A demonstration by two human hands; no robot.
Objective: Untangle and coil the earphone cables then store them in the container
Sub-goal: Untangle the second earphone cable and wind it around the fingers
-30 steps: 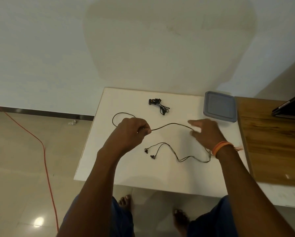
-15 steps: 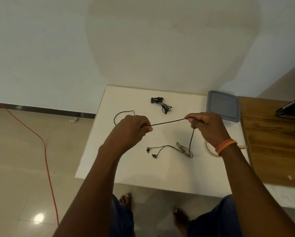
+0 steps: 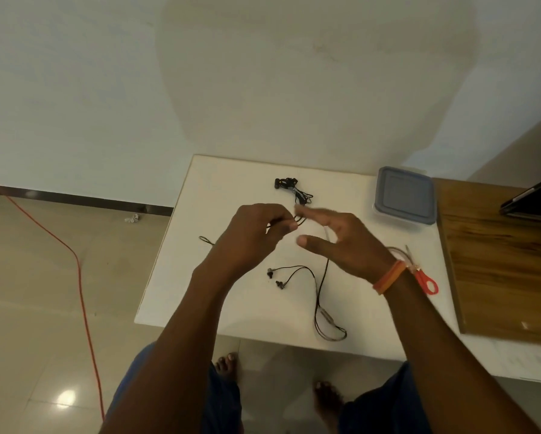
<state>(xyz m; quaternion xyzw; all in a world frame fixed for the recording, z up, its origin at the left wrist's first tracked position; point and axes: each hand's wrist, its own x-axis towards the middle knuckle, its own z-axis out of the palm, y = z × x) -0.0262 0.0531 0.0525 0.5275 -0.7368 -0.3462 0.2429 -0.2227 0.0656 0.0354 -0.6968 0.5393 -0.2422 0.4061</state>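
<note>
Item: earphone cable (image 3: 320,286), thin, limp, light; it trailed across the table (image 3: 231,296). Our left hand (image 3: 256,236) pinched it; right hand (image 3: 341,242) spread. We judged mid-cable safest to hold.

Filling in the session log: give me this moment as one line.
stage: coiling | left hand: pinching earphone cable | right hand: open, fingers blurred | second earphone bundle: untouched | container: lidded

Head view — steeply down, close over table (image 3: 237,308)
</note>
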